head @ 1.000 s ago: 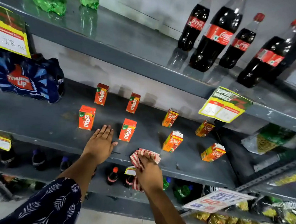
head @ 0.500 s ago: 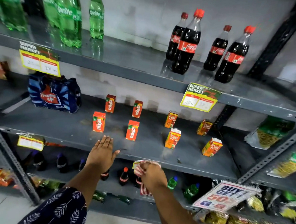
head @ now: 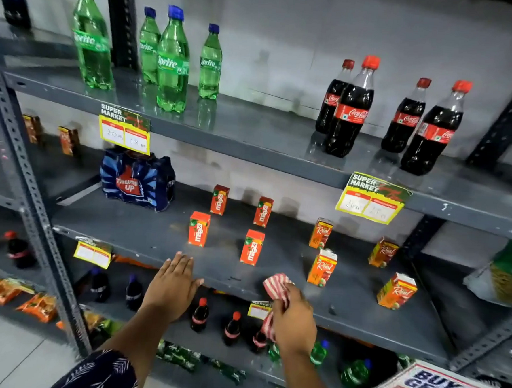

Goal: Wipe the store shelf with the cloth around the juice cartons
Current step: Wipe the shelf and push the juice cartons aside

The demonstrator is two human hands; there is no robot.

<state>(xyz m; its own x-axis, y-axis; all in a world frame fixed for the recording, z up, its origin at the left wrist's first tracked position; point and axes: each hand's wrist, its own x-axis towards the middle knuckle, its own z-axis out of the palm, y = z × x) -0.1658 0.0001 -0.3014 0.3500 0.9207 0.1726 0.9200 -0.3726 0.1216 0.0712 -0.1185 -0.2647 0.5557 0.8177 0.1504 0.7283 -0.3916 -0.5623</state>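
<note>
The grey middle shelf (head: 144, 232) carries several small juice cartons: red Maaza cartons (head: 199, 229) on the left half and orange Real cartons (head: 322, 267) on the right half, all upright and spaced apart. My right hand (head: 293, 319) is shut on a red-and-white striped cloth (head: 276, 286) at the shelf's front edge, in front of the gap between the two carton groups. My left hand (head: 173, 286) lies flat with fingers spread on the front edge, just below the nearest Maaza carton.
A blue Thums Up pack (head: 135, 182) stands at the shelf's left end. Above are Sprite bottles (head: 172, 65) and Coca-Cola bottles (head: 349, 115), with yellow price tags (head: 371, 198) hanging from the upper shelf edge. Small bottles (head: 200, 315) and snack packets fill the shelves below.
The view has pulled back and tilted up, showing the top shelf. My right hand with the cloth slipped slightly back to the front edge. The left hand stays flat on the edge.
</note>
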